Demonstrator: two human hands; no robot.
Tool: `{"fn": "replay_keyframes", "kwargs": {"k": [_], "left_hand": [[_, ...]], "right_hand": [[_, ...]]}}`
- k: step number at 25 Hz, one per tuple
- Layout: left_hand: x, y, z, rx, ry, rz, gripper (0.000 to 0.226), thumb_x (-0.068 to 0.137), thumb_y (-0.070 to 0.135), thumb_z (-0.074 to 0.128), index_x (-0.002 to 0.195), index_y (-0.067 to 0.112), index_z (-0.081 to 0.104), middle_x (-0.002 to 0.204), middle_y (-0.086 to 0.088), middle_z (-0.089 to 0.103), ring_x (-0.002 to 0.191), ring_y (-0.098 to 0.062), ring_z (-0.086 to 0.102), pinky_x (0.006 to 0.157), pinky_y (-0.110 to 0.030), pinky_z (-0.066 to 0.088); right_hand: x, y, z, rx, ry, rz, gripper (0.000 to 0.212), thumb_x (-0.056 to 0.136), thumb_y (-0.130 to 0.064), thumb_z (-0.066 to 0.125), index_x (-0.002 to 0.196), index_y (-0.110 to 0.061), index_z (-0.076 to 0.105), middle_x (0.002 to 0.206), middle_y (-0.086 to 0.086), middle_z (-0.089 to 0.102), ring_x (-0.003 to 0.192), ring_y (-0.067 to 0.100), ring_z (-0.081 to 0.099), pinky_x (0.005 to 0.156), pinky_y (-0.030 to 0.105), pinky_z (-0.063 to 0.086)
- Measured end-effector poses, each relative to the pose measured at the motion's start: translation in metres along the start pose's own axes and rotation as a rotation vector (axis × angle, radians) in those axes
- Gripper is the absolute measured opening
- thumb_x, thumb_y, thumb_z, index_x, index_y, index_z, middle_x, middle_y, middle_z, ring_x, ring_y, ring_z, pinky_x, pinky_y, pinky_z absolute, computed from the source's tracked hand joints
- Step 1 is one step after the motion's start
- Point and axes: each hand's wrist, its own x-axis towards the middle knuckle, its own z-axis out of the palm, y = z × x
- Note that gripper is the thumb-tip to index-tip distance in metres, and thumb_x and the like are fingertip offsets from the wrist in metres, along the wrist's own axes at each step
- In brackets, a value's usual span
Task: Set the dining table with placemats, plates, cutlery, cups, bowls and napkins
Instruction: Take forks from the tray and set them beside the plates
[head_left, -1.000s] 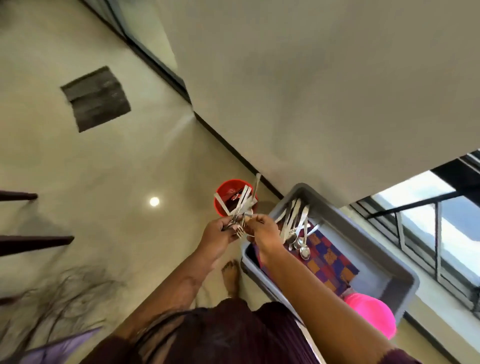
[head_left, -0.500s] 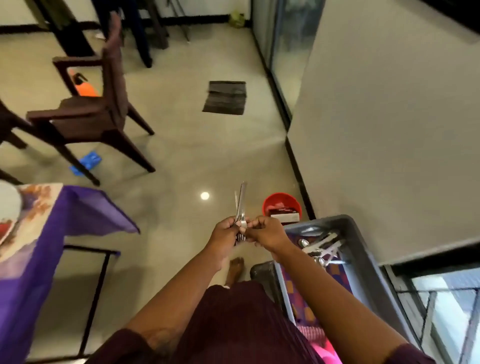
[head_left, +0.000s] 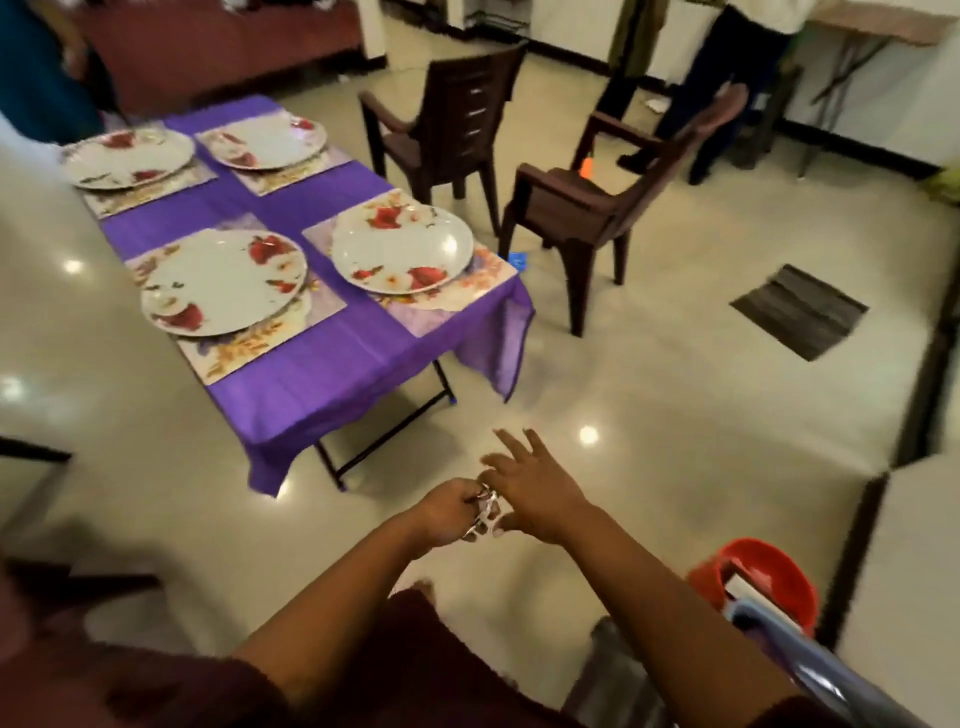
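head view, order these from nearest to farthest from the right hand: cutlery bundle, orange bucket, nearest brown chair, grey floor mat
From the right hand:
1. Cutlery bundle, touching it on its left side, gripped by the left hand.
2. Orange bucket, low on the right by the wall.
3. Grey floor mat and nearest brown chair, both beyond on the right; too close to call.

The setting was a home dining area: cloth-covered table (head_left: 332, 364), floral plates (head_left: 223, 280), plastic armchairs (head_left: 587, 208), tiled floor (head_left: 675, 415).

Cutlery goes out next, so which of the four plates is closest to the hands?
The plate on the table's near right corner, by the two chairs. The other near plate lies further left; two sit at the far end.
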Motion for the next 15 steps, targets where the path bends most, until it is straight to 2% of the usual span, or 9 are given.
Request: {"fn": "replay_keyframes", "kwargs": {"k": [2, 3, 4, 5, 6, 8, 10, 13, 15], "left_hand": [[-0.012, -0.014, -0.027, 0.085, 0.047, 0.026, 0.016, 0.092, -0.002, 0.05, 0.093, -0.004, 0.066, 0.085, -0.018, 0.065, 0.072, -0.019, 0.059, 0.067, -0.033, 0.052], [-0.017, -0.019, -0.042, 0.069, 0.082, 0.028, 0.017, 0.092, -0.002, 0.051, 0.095, -0.005, 0.067, 0.085, -0.018, 0.066, 0.072, -0.019, 0.061, 0.066, -0.03, 0.054], [-0.024, -0.023, -0.057, -0.003, 0.118, 0.018, 0.017, 0.093, -0.003, 0.051, 0.098, -0.005, 0.067, 0.085, -0.017, 0.066, 0.071, -0.017, 0.063, 0.066, -0.026, 0.055], [-0.03, -0.026, -0.072, -0.123, 0.158, 0.007, 0.015, 0.093, -0.004, 0.052, 0.1, -0.004, 0.066, 0.086, -0.017, 0.067, 0.071, -0.017, 0.065, 0.067, -0.023, 0.055], [-0.034, -0.029, -0.086, -0.26, 0.208, 0.013, 0.015, 0.092, -0.006, 0.053, 0.104, -0.001, 0.062, 0.088, -0.02, 0.067, 0.073, -0.019, 0.067, 0.069, -0.024, 0.056], [-0.041, -0.037, -0.121, -0.589, 0.338, 0.031, 0.031, 0.088, -0.01, 0.059, 0.11, 0.008, 0.048, 0.097, -0.028, 0.067, 0.081, -0.029, 0.07, 0.073, -0.033, 0.059], [-0.041, -0.045, -0.163, -0.832, 0.408, 0.046, 0.042, 0.085, -0.005, 0.068, 0.116, 0.01, 0.045, 0.107, -0.026, 0.067, 0.093, -0.034, 0.07, 0.077, -0.038, 0.059], [-0.036, -0.056, -0.214, -0.705, 0.406, 0.006, 0.036, 0.089, 0.022, 0.068, 0.122, 0.015, 0.055, 0.113, -0.005, 0.068, 0.097, -0.016, 0.066, 0.08, -0.03, 0.052], [-0.03, -0.063, -0.235, -0.747, 0.362, -0.021, 0.027, 0.096, 0.032, 0.057, 0.119, 0.018, 0.06, 0.11, 0.0, 0.071, 0.1, -0.014, 0.066, 0.088, -0.031, 0.051]], "right_hand": [[0.029, -0.018, 0.001, -0.072, -0.046, -0.107, 0.039, 0.095, -0.029, 0.053, 0.131, -0.013, 0.046, 0.132, 0.01, 0.055, 0.131, 0.033, 0.043, 0.119, 0.048, 0.011], [0.041, -0.026, 0.001, -0.047, -0.035, -0.137, 0.03, 0.098, -0.025, 0.049, 0.125, -0.013, 0.047, 0.122, 0.011, 0.059, 0.117, 0.034, 0.053, 0.111, 0.045, 0.027], [0.052, -0.034, -0.001, 0.009, -0.017, -0.141, 0.022, 0.099, -0.022, 0.046, 0.119, -0.013, 0.047, 0.115, 0.012, 0.061, 0.105, 0.034, 0.058, 0.092, 0.041, 0.038], [0.062, -0.042, -0.005, 0.079, -0.003, -0.128, 0.018, 0.099, -0.021, 0.043, 0.115, -0.014, 0.047, 0.11, 0.012, 0.062, 0.097, 0.035, 0.06, 0.075, 0.038, 0.037], [0.072, -0.049, -0.009, 0.148, 0.007, -0.108, 0.017, 0.1, -0.022, 0.041, 0.113, -0.014, 0.047, 0.107, 0.012, 0.063, 0.092, 0.036, 0.06, 0.067, 0.037, 0.031], [0.097, -0.066, -0.014, 0.267, 0.046, -0.063, 0.022, 0.102, -0.027, 0.037, 0.117, -0.014, 0.047, 0.106, 0.013, 0.065, 0.091, 0.039, 0.059, 0.063, 0.036, 0.029], [0.133, -0.089, -0.024, 0.406, 0.091, 0.046, 0.025, 0.103, -0.029, 0.036, 0.119, -0.014, 0.047, 0.105, 0.016, 0.066, 0.093, 0.042, 0.06, 0.067, 0.04, 0.037], [0.201, -0.134, -0.04, 0.616, 0.144, 0.22, 0.028, 0.101, -0.028, 0.037, 0.122, -0.015, 0.05, 0.104, 0.016, 0.068, 0.096, 0.039, 0.063, 0.077, 0.043, 0.048], [0.241, -0.165, -0.053, 0.707, 0.122, 0.235, 0.03, 0.098, -0.026, 0.041, 0.126, -0.019, 0.049, 0.109, 0.011, 0.067, 0.099, 0.033, 0.064, 0.082, 0.042, 0.052]]}}
